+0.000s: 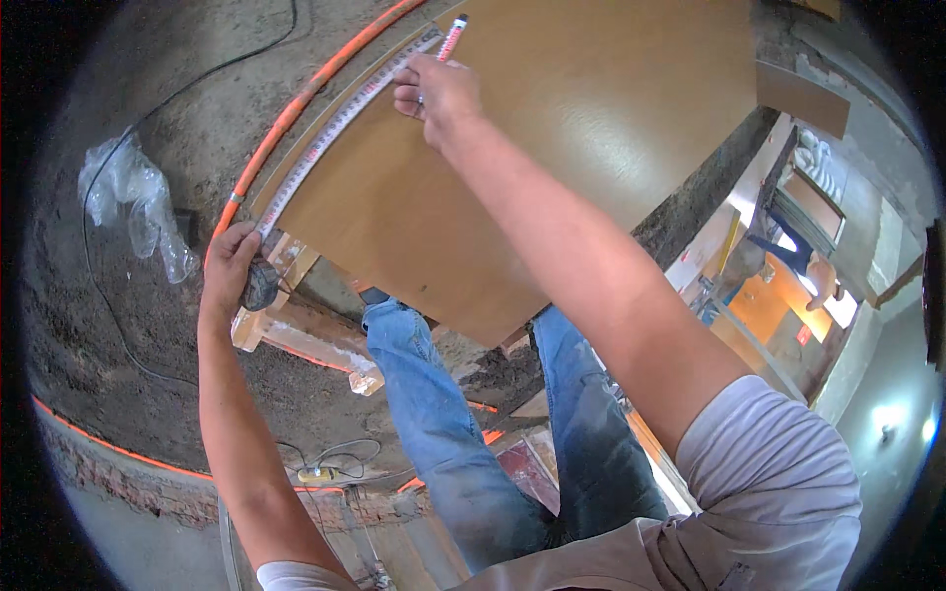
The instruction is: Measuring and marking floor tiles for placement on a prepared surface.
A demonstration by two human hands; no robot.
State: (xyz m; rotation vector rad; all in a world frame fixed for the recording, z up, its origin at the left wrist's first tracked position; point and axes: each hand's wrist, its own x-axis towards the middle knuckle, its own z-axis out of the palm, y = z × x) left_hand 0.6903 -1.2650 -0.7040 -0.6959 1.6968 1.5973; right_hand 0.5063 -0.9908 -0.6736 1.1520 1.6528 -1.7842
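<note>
A large brown board (581,118) lies in front of me. Along its left edge runs the pale blade (340,123) of a tape measure, stretched toward the far corner. My left hand (233,258) is closed at the near end of the blade, with the dark tape case (260,286) below its fingers. Over the far part of the board, my right hand (440,95) is closed round a slim white-and-red marker (452,37), its dark end pointing away from me. The right fingers are close beside the blade; whether they touch it is unclear.
An orange hose (296,103) curves just left of the board. Crumpled clear plastic (128,192) and a thin black cable (91,251) lie on the rough floor. Wooden pieces (296,330) show below the board. Another person (820,281) is at the right.
</note>
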